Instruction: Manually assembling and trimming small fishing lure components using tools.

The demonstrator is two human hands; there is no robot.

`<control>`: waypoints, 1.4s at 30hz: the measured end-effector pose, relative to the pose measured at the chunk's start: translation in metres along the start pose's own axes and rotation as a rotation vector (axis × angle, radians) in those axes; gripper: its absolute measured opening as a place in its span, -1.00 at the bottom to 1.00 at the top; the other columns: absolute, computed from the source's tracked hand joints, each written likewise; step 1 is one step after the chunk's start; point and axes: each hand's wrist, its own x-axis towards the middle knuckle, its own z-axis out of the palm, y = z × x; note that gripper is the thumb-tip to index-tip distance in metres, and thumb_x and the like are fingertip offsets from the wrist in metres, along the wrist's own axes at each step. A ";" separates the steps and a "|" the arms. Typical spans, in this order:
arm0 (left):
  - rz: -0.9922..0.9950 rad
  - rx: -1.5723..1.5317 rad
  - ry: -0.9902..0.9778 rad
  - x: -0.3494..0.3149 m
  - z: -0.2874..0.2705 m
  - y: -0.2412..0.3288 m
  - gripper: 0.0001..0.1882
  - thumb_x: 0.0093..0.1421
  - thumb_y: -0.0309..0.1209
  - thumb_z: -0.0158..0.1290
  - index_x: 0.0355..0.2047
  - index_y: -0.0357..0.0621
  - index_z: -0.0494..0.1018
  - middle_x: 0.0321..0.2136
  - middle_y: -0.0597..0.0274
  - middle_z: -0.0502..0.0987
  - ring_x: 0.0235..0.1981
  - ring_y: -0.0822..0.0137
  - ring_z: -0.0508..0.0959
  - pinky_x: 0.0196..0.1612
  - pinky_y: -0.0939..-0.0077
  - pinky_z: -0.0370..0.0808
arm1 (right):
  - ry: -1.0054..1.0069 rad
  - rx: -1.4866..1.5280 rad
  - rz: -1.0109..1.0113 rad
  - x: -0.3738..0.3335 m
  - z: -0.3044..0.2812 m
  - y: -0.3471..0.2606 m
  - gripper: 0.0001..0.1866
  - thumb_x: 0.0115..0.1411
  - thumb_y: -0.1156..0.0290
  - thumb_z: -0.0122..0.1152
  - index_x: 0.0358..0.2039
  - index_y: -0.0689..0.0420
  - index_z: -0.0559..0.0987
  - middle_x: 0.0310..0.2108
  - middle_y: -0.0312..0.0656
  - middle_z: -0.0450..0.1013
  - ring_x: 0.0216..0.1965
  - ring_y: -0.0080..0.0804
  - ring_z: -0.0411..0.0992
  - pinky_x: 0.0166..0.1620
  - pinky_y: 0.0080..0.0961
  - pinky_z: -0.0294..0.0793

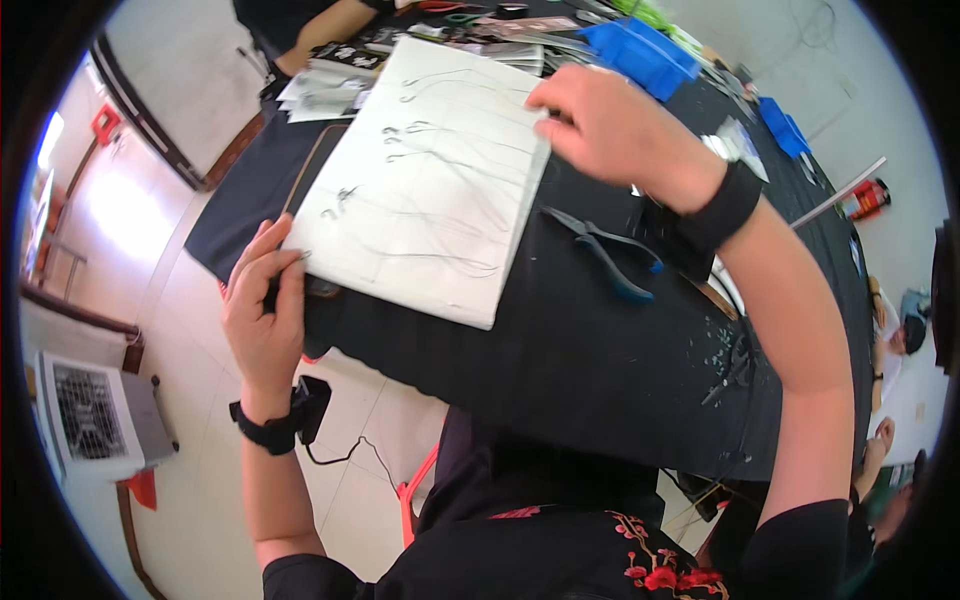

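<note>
A white paper pad lies at an angle on the black-covered table, and several small dark hooks with thin lines are spread across it. At the pad's lower left corner my left hand is closed, thumb and fingers pinched on a tiny dark, shiny bit too small to name. My right hand is at the pad's upper right edge, its fingers curled and its thumb close to them; whatever they hold, perhaps a thin line, does not show. Blue-handled pliers lie right of the pad with their jaws toward it.
Blue plastic bins and piled packets fill the table's far side. A second pair of pliers lies near small greenish bits at right. Another person's arm reaches in at the far left. A grey-white cooler stands on the floor.
</note>
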 end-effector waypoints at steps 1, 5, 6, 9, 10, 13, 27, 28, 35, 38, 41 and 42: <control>-0.041 -0.006 -0.001 0.001 -0.001 0.002 -0.92 0.07 -0.61 -0.04 -0.39 -0.34 0.42 -0.15 0.08 0.45 -0.09 0.29 0.42 -0.04 0.52 0.30 | 0.085 0.122 -0.071 -0.001 0.014 -0.011 -0.80 -0.04 0.37 0.05 -0.49 0.27 0.47 -0.54 0.05 0.39 -0.40 -0.03 0.37 -0.31 -0.25 0.36; -0.150 0.051 0.050 0.005 -0.011 0.009 -0.93 0.03 -0.57 0.00 -0.44 -0.31 0.44 -0.19 0.11 0.48 -0.20 0.34 0.47 -0.16 0.56 0.37 | 0.062 0.266 -0.174 -0.004 0.030 -0.075 -0.75 -0.10 0.31 0.19 -0.51 0.25 0.46 -0.47 -0.05 0.34 -0.37 -0.12 0.32 -0.27 -0.37 0.34; -0.167 0.071 0.064 0.006 -0.013 0.008 -0.92 0.01 -0.56 0.02 -0.45 -0.30 0.44 -0.21 0.11 0.49 -0.21 0.33 0.48 -0.18 0.57 0.38 | 0.048 0.297 -0.202 -0.004 0.034 -0.091 -0.74 -0.13 0.32 0.22 -0.52 0.24 0.45 -0.47 -0.06 0.32 -0.37 -0.14 0.31 -0.28 -0.38 0.34; -0.242 -0.010 0.005 0.011 -0.019 0.011 -0.91 0.04 -0.53 0.00 -0.42 -0.30 0.44 -0.16 0.14 0.47 -0.20 0.35 0.46 -0.15 0.58 0.36 | 0.067 0.296 -0.307 0.000 0.044 -0.127 -0.76 -0.16 0.36 0.24 -0.53 0.23 0.44 -0.41 -0.07 0.30 -0.32 -0.19 0.30 -0.28 -0.40 0.34; -0.272 -0.031 -0.017 0.012 -0.020 0.012 -0.90 0.06 -0.53 -0.01 -0.41 -0.29 0.44 -0.14 0.15 0.45 -0.20 0.37 0.46 -0.13 0.58 0.34 | 0.059 0.301 -0.317 0.003 0.045 -0.133 -0.79 -0.15 0.39 0.21 -0.53 0.23 0.43 -0.39 -0.06 0.30 -0.32 -0.19 0.30 -0.28 -0.40 0.35; -0.060 0.098 0.024 0.008 -0.016 0.016 -0.92 -0.01 -0.57 0.01 -0.45 -0.27 0.44 -0.20 0.11 0.48 -0.16 0.25 0.46 0.01 0.37 0.27 | 0.113 0.237 -0.308 0.016 0.059 -0.133 -0.88 -0.13 0.49 0.11 -0.53 0.23 0.42 -0.38 -0.05 0.29 -0.32 -0.20 0.29 -0.27 -0.44 0.35; 0.125 0.138 -0.152 0.006 -0.011 0.004 -0.89 -0.14 -0.54 0.11 -0.52 -0.18 0.48 -0.13 0.28 0.45 0.04 0.01 0.28 0.12 0.22 0.12 | 0.021 0.117 -0.276 0.014 0.055 -0.135 -0.92 -0.14 0.59 -0.01 -0.55 0.28 0.43 -0.49 -0.05 0.31 -0.38 -0.25 0.29 -0.28 -0.52 0.36; 0.123 0.142 -0.146 0.007 -0.014 -0.001 -0.90 -0.16 -0.60 0.07 -0.54 -0.24 0.46 -0.10 0.15 0.43 0.04 0.04 0.30 0.14 0.27 0.12 | 0.028 0.112 -0.284 0.013 0.054 -0.135 -0.92 -0.15 0.59 -0.01 -0.56 0.28 0.43 -0.50 -0.06 0.32 -0.39 -0.25 0.29 -0.28 -0.53 0.36; 0.037 0.156 -0.102 0.019 -0.040 -0.042 -0.91 -0.04 -0.56 0.04 -0.46 -0.25 0.49 -0.10 0.19 0.44 0.08 0.11 0.26 0.13 0.31 0.13 | 0.013 0.204 -0.248 0.009 0.058 -0.135 -0.95 -0.14 0.56 -0.01 -0.59 0.24 0.42 -0.53 -0.09 0.33 -0.47 -0.26 0.31 -0.33 -0.46 0.38; 0.004 0.143 -0.064 0.019 -0.043 -0.044 -0.90 -0.05 -0.55 0.05 -0.47 -0.23 0.50 -0.14 0.23 0.46 0.05 0.13 0.28 0.12 0.32 0.16 | 0.006 0.243 -0.242 0.006 0.064 -0.125 -0.93 -0.11 0.52 0.01 -0.56 0.24 0.43 -0.51 -0.09 0.34 -0.44 -0.24 0.31 -0.32 -0.43 0.36; 0.002 0.159 -0.014 0.016 -0.044 -0.035 -0.90 -0.04 -0.55 0.04 -0.46 -0.23 0.50 -0.16 0.24 0.48 0.05 0.14 0.29 0.07 0.34 0.21 | -0.009 0.134 -0.147 0.007 0.049 -0.091 -0.88 -0.06 0.48 0.05 -0.51 0.26 0.48 -0.48 -0.08 0.36 -0.36 -0.18 0.33 -0.28 -0.38 0.34; 0.030 0.159 -0.011 0.016 -0.043 -0.029 -0.90 -0.04 -0.55 0.04 -0.47 -0.24 0.50 -0.18 0.24 0.49 0.03 0.15 0.31 0.05 0.35 0.23 | -0.005 0.032 -0.120 0.007 0.043 -0.081 -0.86 -0.05 0.46 0.05 -0.50 0.26 0.50 -0.49 -0.07 0.37 -0.37 -0.16 0.34 -0.28 -0.36 0.34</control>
